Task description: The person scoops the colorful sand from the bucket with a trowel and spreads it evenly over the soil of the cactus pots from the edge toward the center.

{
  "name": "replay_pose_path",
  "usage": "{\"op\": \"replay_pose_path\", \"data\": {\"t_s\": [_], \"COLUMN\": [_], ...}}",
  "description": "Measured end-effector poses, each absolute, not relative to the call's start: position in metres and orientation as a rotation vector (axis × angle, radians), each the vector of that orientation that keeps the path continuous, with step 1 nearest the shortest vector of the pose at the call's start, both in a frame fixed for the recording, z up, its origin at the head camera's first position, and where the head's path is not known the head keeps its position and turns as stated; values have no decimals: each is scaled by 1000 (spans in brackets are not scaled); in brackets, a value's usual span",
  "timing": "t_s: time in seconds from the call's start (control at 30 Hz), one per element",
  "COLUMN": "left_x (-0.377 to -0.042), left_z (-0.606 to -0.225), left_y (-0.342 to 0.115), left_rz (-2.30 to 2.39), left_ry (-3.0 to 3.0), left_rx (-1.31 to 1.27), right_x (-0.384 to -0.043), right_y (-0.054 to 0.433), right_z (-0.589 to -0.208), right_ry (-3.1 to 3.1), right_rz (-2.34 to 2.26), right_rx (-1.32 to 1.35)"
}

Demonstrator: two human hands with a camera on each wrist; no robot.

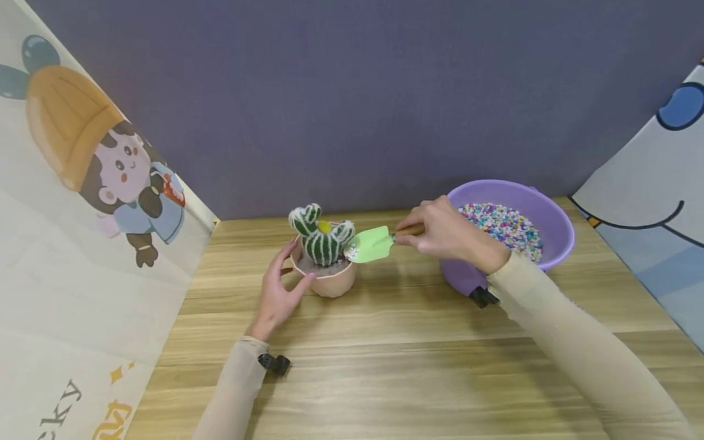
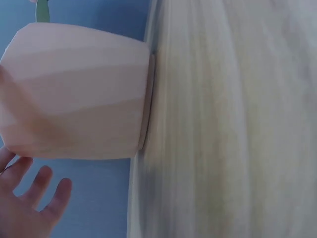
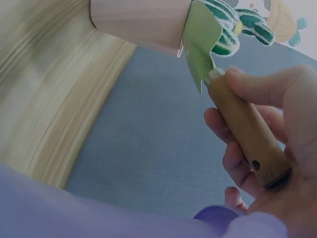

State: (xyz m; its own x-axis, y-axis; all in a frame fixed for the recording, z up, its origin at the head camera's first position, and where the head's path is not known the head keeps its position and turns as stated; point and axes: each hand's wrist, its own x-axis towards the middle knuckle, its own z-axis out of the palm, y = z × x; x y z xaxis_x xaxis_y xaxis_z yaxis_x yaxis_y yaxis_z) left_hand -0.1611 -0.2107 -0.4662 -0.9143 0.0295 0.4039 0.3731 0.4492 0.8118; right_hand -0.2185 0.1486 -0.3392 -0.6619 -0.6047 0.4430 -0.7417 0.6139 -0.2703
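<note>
In the head view my right hand (image 1: 442, 229) grips the wooden handle of a light green trowel (image 1: 374, 243). A few small pale beads sit at the trowel's tip, against the rim of a pink flower pot (image 1: 332, 285). A knitted green and white cactus (image 1: 321, 247) with a yellow flower stands in greyish fill inside the pot. My left hand (image 1: 279, 299) holds the pot from the left, thumb at the near rim and a finger at the far side. The right wrist view shows the fingers round the wooden handle (image 3: 245, 129).
A purple bucket (image 1: 561, 235) with multicoloured beads (image 1: 508, 226) stands at the right, under my right forearm. Behind the wooden table (image 1: 385, 373) rises a blue-grey wall (image 1: 352, 110). Printed panels flank both sides.
</note>
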Motion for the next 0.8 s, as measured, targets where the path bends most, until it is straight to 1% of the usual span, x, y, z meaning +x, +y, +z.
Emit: {"op": "replay_pose_path", "data": {"t_s": [0.8], "left_x": [-160], "left_z": [-462], "left_y": [-212], "left_rz": [-1330], "left_ry": [-2370], "left_rx": [-278], "right_x": [-217], "right_y": [144], "right_z": [-335], "right_ry": [-2600], "right_rz": [551], "right_rx": [1007]}}
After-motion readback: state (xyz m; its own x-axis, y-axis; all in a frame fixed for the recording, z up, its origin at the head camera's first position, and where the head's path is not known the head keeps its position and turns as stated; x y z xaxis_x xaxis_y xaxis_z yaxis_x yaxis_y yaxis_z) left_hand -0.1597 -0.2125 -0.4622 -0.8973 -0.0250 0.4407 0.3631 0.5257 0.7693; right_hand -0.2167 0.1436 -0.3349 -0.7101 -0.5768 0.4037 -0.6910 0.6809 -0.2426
